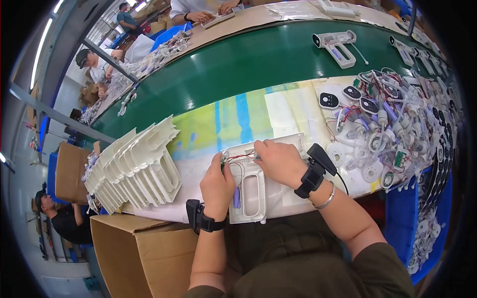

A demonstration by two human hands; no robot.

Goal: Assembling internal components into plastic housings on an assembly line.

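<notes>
In front of me a white plastic housing half (pixel 261 196) with a looped handle lies open side up on the table. My left hand (pixel 217 187) is closed at its left end, thumb and fingers pinched round a small part mostly hidden by the fingertips. Thin red wires (pixel 242 156) run across the housing from there towards my right hand (pixel 279 160). That hand is closed over the upper channel, its fingertips pressed on something too small to name. A purple cylinder (pixel 237 197) sits beside the handle opening, just right of my left hand.
A row of stacked white housings (pixel 144 166) stands left, above a cardboard box (pixel 144 243). Wired parts (pixel 387 116) are heaped at right, near a blue bin (pixel 401 218). Beyond runs a green conveyor belt (pixel 213 69) carrying an assembled unit (pixel 340 48). Other people work across it.
</notes>
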